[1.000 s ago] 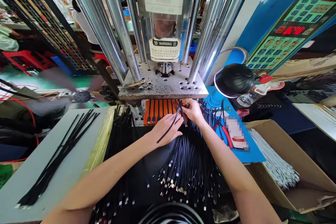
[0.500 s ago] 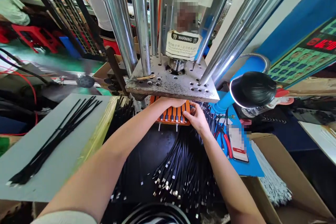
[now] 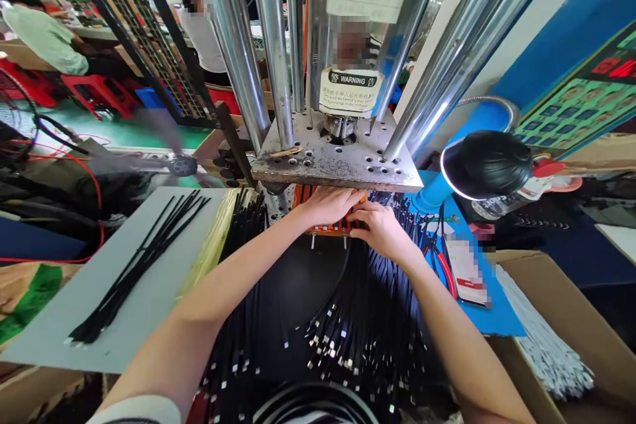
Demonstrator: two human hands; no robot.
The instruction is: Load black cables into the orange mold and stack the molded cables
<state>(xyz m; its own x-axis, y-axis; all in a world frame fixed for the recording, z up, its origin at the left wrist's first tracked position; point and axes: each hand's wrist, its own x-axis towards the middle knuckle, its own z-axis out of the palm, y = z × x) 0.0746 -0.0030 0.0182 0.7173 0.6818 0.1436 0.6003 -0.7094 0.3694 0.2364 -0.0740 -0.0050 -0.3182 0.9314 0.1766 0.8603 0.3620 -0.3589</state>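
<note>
An orange fixture (image 3: pixel 302 196) with slots holding black cable ends lies beneath the press's steel plate. My left hand (image 3: pixel 332 204) reaches over it from the left, fingers bent together above the slots; whatever is in its fingertips is hidden. At the fixture's right end, my right hand (image 3: pixel 380 228) has thumb and fingers closed around a black cable (image 3: pixel 342 275), whose length seems to curve down towards the table. Both hands nearly meet. Two metal pins stick out of the fixture's front. To the right and below spreads a heap of black cables (image 3: pixel 368 318) with bright metal connectors.
The steel press plate (image 3: pixel 342 169) hangs just above my hands, between upright rods. Left is a grey board (image 3: pixel 129 225) with bundled cables (image 3: pixel 134 271). Right are a black lamp (image 3: pixel 487 164), red-handled pliers (image 3: pixel 446 271), a phone (image 3: pixel 467 271) and a carton of white cables (image 3: pixel 546 344).
My left hand has come further out over the fixture's front and covers more slots. My right hand has shifted its fingers in over the right end. The view has moved slightly left.
</note>
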